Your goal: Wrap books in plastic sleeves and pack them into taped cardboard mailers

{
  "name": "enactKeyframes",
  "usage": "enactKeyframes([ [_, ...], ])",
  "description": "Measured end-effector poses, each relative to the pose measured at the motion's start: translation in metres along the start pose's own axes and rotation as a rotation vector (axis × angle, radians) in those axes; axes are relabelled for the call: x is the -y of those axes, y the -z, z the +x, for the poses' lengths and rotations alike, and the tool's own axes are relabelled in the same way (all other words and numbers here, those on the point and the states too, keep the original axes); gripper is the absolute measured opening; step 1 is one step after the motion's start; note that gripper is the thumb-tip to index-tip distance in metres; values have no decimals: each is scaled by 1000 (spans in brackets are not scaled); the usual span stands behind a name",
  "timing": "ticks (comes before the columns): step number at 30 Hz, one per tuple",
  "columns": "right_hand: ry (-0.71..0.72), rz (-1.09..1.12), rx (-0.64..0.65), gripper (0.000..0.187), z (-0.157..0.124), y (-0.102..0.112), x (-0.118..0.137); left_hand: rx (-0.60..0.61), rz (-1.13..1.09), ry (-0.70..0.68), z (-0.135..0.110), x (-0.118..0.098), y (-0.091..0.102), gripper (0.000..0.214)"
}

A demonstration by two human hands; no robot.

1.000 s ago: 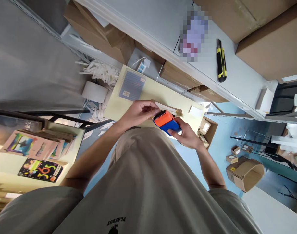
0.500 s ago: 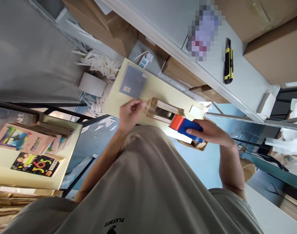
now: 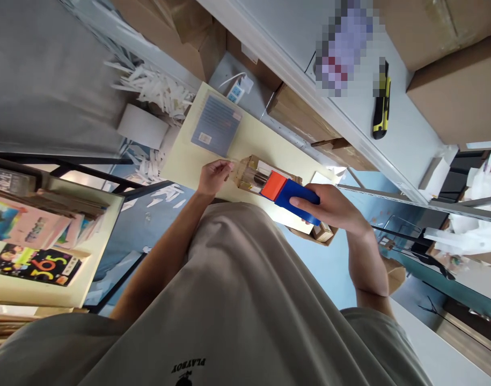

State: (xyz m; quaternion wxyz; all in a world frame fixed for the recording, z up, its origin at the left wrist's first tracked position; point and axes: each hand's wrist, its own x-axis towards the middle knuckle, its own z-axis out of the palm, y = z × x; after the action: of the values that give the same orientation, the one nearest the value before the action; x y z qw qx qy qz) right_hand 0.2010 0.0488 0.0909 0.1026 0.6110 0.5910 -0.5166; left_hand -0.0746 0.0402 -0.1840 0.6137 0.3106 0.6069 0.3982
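Note:
With its fingers wrapped around the blue handle end, my right hand [image 3: 334, 203] holds a blue and red tape dispenser [image 3: 293, 198]. Its red end lies over a small brown cardboard package [image 3: 248, 174] on the pale yellow tabletop [image 3: 181, 153]. The package has glossy, see-through tape on it, and the dispenser hides part of its near side. Left of the package, my left hand [image 3: 215, 177] is closed in a pinch, fingertips close to its left end. A thin, clear strip of tape shows faintly between those fingertips and the package.
A grey-blue book in clear wrap [image 3: 218, 126] lies at the table's far left. A utility knife [image 3: 382, 107] rests on the grey shelf above. Cardboard boxes [image 3: 458, 86] stand on the shelf. A power strip [image 3: 236, 94] sits behind the table; books [image 3: 36, 265] lie at left.
My right hand has moved the dispenser left along the package, so its red end is closer to my left hand. My left hand keeps its pinch. The camera view has shifted slightly.

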Motion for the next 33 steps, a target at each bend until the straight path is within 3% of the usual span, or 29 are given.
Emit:
enactKeyframes([
  [5, 51, -63, -30, 69, 19, -15, 15, 7, -53, 68, 11, 23, -9, 45],
  [12, 52, -43, -32, 70, 31, -24, 19, 41, -70, 133, 11, 35, -23, 42],
  [16, 49, -19, -24, 72, 35, -27, 22, -44, 57, 45, 7, 39, -29, 38],
  [20, 55, -11, -4, 72, 36, -27, 27, -24, 204, 28, 3, 41, -24, 36],
  [24, 58, -15, 15, 74, 30, -22, 29, 50, 205, -91, -5, 35, -7, 41],
  [28, 15, -2, 22, 76, 20, -14, 24, 286, 220, -329, -21, 17, 10, 82],
  [33, -5, -14, 13, 75, 11, -10, 16, 453, 402, -453, -37, -14, -2, 106],
])
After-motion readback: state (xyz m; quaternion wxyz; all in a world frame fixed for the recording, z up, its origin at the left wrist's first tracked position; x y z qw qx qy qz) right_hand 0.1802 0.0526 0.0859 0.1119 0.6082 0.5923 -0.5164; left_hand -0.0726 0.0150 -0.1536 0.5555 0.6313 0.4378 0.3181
